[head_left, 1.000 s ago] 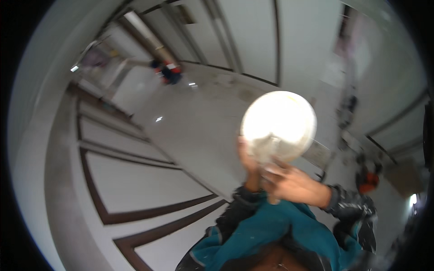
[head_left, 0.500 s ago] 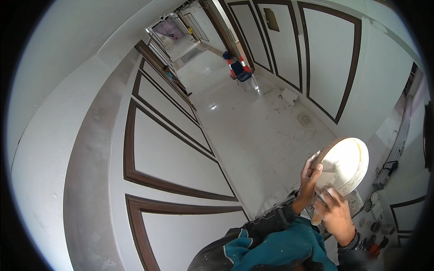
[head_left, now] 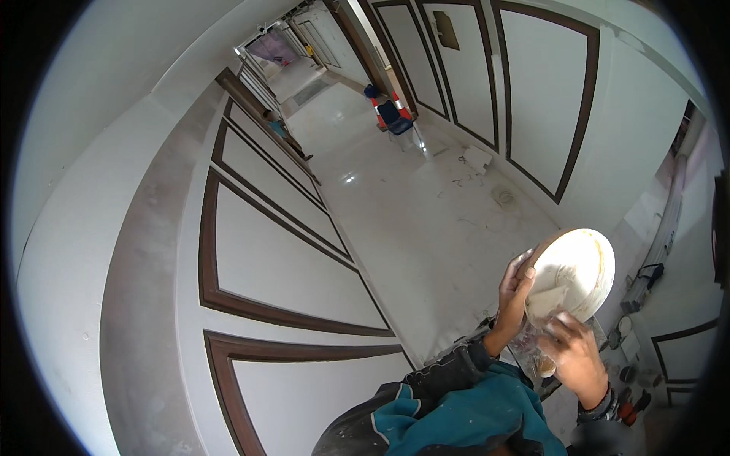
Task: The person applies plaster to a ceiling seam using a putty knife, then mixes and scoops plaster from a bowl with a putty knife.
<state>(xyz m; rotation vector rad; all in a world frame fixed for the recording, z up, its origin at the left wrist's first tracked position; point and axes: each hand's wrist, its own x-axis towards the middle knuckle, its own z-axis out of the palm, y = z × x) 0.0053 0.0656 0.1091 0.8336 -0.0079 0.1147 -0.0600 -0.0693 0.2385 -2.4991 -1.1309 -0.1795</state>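
Observation:
My left hand (head_left: 515, 289) is wrapped round the rim and side of a shallow round white bowl (head_left: 585, 262), which is tilted so its inside faces up and right. Smears of off-white paste show inside it. My right hand (head_left: 574, 356), dusted white, has its fingers closed on a putty knife. The wide pale blade of the putty knife (head_left: 546, 302) lies against the bowl's near edge, and its rounded wooden handle end shows below the fingers. Both hands are close together at the lower right, above a cluttered surface partly hidden by my arms.
Far below runs a pale floor with a white block (head_left: 477, 159) and a wire coil (head_left: 503, 196). A dark chair (head_left: 395, 118) stands beside orange cones. Another person (head_left: 281, 133) is by the left panelled wall (head_left: 289, 266). Long pipes (head_left: 669, 220) lie at right.
My right hand has moved slightly down and right, and the putty knife's blade has shifted against the bowl. The bowl has turned a little. The whole view has shifted slightly.

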